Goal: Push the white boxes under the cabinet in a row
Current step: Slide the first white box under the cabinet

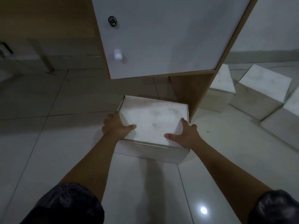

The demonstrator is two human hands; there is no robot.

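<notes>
Gripping box (153, 120) edges, hands (115, 126) beside cabinet (161, 34).

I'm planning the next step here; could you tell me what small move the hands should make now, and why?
Probably slide the white box straight forward: both the left hand and right hand grip its sides, and its far edge sits just before the open gap under the cabinet.

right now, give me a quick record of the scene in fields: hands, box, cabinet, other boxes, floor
left hand: on the left edge of the box, thumb on its top
right hand: on the right edge, thumb on its top
box: white, closed, on the floor, far end at the gap under the cabinet
cabinet: white door shut, wooden sides
other boxes: white, to the cabinet's right
floor: pale tiles
</notes>
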